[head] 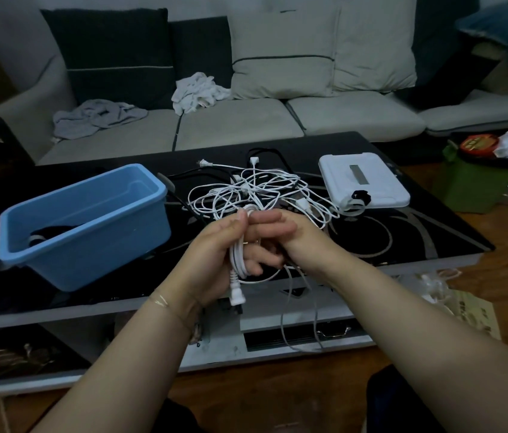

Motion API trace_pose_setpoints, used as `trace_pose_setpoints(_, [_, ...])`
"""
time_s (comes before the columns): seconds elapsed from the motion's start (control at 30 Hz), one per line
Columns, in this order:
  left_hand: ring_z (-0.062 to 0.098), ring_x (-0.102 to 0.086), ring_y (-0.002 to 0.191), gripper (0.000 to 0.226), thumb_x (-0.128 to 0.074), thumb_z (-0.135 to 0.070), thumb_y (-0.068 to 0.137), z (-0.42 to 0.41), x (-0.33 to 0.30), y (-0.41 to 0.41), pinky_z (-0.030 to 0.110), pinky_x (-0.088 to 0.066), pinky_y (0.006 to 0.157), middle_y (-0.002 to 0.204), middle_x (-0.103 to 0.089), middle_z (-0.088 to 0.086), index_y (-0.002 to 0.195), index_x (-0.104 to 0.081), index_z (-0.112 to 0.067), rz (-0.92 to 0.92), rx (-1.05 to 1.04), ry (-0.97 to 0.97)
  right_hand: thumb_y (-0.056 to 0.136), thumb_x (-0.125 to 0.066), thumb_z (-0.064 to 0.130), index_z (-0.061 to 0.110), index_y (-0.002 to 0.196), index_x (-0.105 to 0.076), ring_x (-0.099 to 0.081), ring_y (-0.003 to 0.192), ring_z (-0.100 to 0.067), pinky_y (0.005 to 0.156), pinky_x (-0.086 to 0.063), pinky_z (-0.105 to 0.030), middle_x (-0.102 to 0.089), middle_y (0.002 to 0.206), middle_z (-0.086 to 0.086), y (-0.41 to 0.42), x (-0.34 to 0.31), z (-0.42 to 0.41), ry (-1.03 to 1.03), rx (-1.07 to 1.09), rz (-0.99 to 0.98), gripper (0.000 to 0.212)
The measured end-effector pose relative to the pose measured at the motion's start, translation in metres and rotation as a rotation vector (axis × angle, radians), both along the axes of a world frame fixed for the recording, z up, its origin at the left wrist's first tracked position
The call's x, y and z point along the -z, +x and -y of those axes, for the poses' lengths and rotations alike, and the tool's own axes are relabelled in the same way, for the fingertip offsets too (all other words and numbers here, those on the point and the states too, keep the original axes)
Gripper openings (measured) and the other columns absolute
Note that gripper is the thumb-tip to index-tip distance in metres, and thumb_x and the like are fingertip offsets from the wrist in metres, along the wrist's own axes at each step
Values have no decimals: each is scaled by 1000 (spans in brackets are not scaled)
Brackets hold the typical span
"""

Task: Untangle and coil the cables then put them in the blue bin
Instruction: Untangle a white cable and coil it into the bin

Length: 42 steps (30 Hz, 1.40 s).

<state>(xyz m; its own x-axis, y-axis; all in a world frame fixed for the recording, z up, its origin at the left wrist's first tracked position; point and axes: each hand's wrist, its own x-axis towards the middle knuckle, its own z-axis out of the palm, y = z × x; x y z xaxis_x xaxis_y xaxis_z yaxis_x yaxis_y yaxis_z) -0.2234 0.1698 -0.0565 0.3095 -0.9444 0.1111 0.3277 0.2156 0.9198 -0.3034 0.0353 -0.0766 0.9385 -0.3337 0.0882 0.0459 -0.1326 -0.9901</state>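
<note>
the fingers (273,228) of the left hand (224,260) are curled round a small bundle of white cable (237,260), thumb pressed on the top of the loops and a white plug (236,296) hanging out below the palm. the right hand (293,242) sits against the same bundle from the other side, its fingers bent in behind the left hand's; it seems to pinch or feed the strand, though exactly what they close on is hidden. a loose run of the cable drops from the hands past the desk edge and loops below.

this cable will handle as light, thin and limp — it keeps no shape of its own, so the loops will probably spring open unless gripped across all of them at once, best at the middle of the bundle and not by the plug end.

just beyond the hands a tangle of white cables (246,192) lies on the black desk (434,226), with dark leads mixed in. the blue bin (90,220) stands to the left of it, something dark already inside. a white lid (362,179) lies to the right — behind everything, a grey sofa (246,120).
</note>
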Motion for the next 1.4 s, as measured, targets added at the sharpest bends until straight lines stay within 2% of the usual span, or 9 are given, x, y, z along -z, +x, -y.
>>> trace_pose_setpoints(0.1, [19,-72,92,45,-38,-34,95,0,-3,3,19,-56,53,120,-68,13,117,-62,-3,-99,-45,-46,101,-40,11,16,106,-59,-46,47,-7,45,-41,-19,-51,67,-10,-1,-2,-4,-66,39,-42,21])
trace_pose_setpoints(0.27, [22,-66,110,48,-31,-37,99,3,-4,13,21,-58,66,127,-64,11,124,-55,-4,-211,-151,-76,102,-37,28,15,99,-52,-59,79,-29,68,-46,-38,-64,87,-13,-10,5,-18,-813,-15,-235,20])
trace_pose_setpoints(0.5, [31,-62,116,40,-33,-30,102,8,1,11,39,-58,84,130,-62,16,110,-60,-1,-144,-330,-80,98,-46,25,16,121,-45,-58,92,-33,62,-31,-31,-63,103,-14,-15,4,-24,-899,-126,-272,25])
trace_pose_setpoints(0.6, [28,-61,118,35,-33,-24,104,10,4,11,42,-56,89,134,-59,12,102,-61,-3,20,-446,-20,98,-47,27,18,126,-48,-60,90,-28,63,-33,-29,-63,101,-9,-17,3,-26,-884,-158,-294,29])
trace_pose_setpoints(0.73, [17,-60,118,30,-35,-23,104,13,8,6,35,-57,86,136,-54,-3,89,-58,-11,347,-498,139,97,-47,35,20,94,-58,-52,74,-17,55,-32,-30,-57,77,5,-21,-7,-23,-933,-103,-253,19])
trace_pose_setpoints(0.9, [9,-68,89,35,-42,-42,99,10,14,4,31,-52,76,95,-71,-12,100,-63,-13,956,-435,349,92,-55,37,28,83,-61,-60,79,-13,73,-50,-36,-67,83,7,-30,-21,-9,-822,-36,-185,14])
trace_pose_setpoints(1.03, [11,-53,40,41,-32,-53,97,7,9,0,16,-38,46,44,-55,-2,78,-55,-26,842,-291,327,92,-54,40,26,84,-60,-57,72,-10,70,-49,-36,-62,75,7,-34,-25,4,-752,32,-130,18])
trace_pose_setpoints(1.23, [9,-36,34,39,-35,-37,103,10,5,-4,17,-30,40,56,-65,5,85,-65,-21,626,-106,239,93,-51,43,32,79,-56,-58,76,-1,69,-47,-33,-64,77,16,-34,-23,18,-637,108,-29,19])
trace_pose_setpoints(1.4, [19,-63,51,44,-37,-43,93,10,8,-5,22,-49,53,40,-40,0,87,-58,-5,420,-59,200,96,-52,34,33,77,-54,-49,57,0,59,-42,-26,-58,62,14,-30,-20,15,-518,108,59,19])
